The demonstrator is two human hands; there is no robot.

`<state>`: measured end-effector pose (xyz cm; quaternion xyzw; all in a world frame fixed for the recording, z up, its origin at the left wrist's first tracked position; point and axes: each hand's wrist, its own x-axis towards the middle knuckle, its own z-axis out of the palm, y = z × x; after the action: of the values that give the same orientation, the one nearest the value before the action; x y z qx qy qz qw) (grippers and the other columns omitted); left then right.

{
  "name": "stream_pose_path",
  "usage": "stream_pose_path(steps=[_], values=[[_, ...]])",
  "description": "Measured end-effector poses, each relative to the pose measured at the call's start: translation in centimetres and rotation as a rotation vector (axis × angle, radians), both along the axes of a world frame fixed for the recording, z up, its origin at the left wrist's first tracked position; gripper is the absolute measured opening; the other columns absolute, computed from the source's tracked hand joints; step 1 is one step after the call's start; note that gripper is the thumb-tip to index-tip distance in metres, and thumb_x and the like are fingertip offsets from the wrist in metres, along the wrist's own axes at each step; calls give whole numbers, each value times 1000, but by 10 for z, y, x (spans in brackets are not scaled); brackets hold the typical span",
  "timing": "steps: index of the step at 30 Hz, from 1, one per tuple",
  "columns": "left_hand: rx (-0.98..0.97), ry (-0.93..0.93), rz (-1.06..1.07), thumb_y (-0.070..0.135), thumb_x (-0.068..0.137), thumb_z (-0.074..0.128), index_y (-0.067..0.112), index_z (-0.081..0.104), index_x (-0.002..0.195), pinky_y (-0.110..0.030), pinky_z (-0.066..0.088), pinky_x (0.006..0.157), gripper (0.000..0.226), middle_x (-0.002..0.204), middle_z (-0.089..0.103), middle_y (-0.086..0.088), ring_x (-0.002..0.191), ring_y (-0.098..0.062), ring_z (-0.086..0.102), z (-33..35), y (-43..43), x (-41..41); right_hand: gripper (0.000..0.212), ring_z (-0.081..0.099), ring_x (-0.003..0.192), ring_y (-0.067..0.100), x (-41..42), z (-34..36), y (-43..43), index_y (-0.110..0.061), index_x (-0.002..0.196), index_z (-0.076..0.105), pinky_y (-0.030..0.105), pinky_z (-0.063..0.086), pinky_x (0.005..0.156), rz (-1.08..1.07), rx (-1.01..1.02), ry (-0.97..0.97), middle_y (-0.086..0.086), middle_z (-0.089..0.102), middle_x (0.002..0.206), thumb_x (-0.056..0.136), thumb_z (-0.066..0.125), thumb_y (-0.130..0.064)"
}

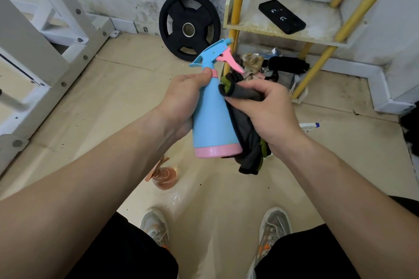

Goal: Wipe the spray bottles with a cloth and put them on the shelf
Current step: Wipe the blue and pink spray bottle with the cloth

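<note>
Meanwhile left fingers (199, 77) grip opaque blue bottle (212, 120), contents unseen; right fingers (249, 86) pinch cloth (245, 128)

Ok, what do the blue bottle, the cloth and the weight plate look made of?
The blue bottle looks like opaque plastic, smooth with a soft sheen. The cloth is soft fabric, maybe microfibre; it folds and hangs limp. The weight plate is matte black, likely rubber-coated, with a metal ring at its hole.
</note>
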<state>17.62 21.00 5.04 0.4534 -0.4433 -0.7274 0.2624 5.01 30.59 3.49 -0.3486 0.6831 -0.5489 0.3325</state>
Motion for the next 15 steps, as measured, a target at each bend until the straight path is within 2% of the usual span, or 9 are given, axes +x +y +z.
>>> stream_pose_path(steps=[2, 4, 7, 9, 11, 15], values=[[5, -23, 74, 26, 100, 59, 8, 64, 86, -36, 57, 70, 23, 73, 67, -7, 66, -23, 62, 0, -2, -2, 10, 69, 91, 8, 6, -3, 5, -27, 87, 78, 36, 57, 81, 2, 7, 115, -13, 74, 88, 80, 85, -26], [3, -57, 159, 25, 100, 60, 8, 59, 90, -36, 52, 71, 20, 72, 61, -7, 68, -24, 57, 0, -5, -3, 12, 66, 87, 5, 16, -5, 11, -29, 85, 76, 30, 51, 75, 1, -18, 310, -13, 72, 87, 79, 80, -20], [31, -96, 277, 25, 100, 61, 9, 55, 82, -39, 53, 74, 25, 74, 58, -7, 70, -25, 57, -3, -9, -4, 26, 65, 89, 16, 30, -8, 17, -28, 88, 75, 39, 53, 74, 63, -103, 596, -11, 69, 93, 71, 71, -9], [64, -104, 320, 25, 100, 61, 9, 57, 90, -41, 57, 76, 19, 78, 59, -7, 69, -25, 59, -7, -8, -4, 31, 65, 91, 21, 30, -8, 18, -26, 90, 75, 41, 53, 72, 105, -128, 710, -10, 68, 96, 66, 64, -9], [111, -80, 311, 24, 99, 61, 8, 60, 102, -43, 58, 80, 16, 84, 61, -9, 72, -25, 61, -10, -4, -6, 27, 65, 90, 18, 21, -5, 13, -30, 89, 74, 42, 53, 73, 100, -96, 700, -11, 68, 95, 70, 64, -14], [121, -30, 222, 22, 99, 62, 10, 65, 88, -46, 59, 81, 16, 79, 66, -7, 71, -25, 63, -7, 2, -8, 3, 63, 87, 6, -2, -5, -3, -32, 85, 75, 33, 51, 75, 12, 39, 399, -15, 69, 86, 84, 75, -30]])
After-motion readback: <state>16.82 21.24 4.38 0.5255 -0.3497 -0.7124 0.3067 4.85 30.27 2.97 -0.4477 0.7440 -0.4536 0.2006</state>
